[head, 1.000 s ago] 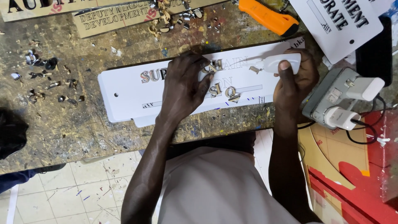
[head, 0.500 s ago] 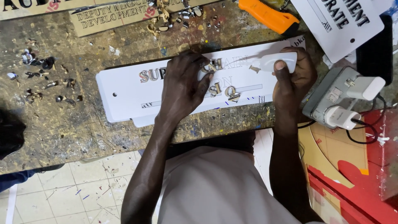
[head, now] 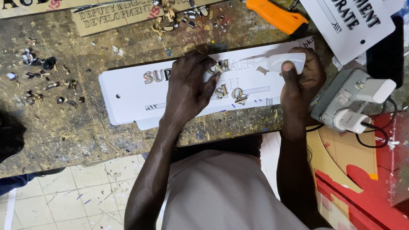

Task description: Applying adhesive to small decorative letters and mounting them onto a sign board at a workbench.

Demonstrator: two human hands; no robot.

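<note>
A long white sign panel [head: 128,91] lies across the worn wooden workbench, with small metallic letters stuck along it. My left hand [head: 187,85] presses down on the panel's middle, its fingertips on a small metallic letter [head: 218,68] in the upper row. My right hand [head: 300,79] grips a small white glue tube [head: 283,61] at the panel's right end, nozzle pointing left toward the letters. Loose metallic letters [head: 232,93] lie on the panel's lower row between both hands.
An orange utility knife [head: 277,17] lies at the back. Brown lettered signs [head: 115,17] and a white lettered sign [head: 353,21] sit along the far edge. Metal letter scraps [head: 38,81] litter the left. A grey socket box with white plugs [head: 353,102] sits right.
Both hands stay on the panel; my left fingers have shifted slightly on the small letter. The tube stays pointed left.
</note>
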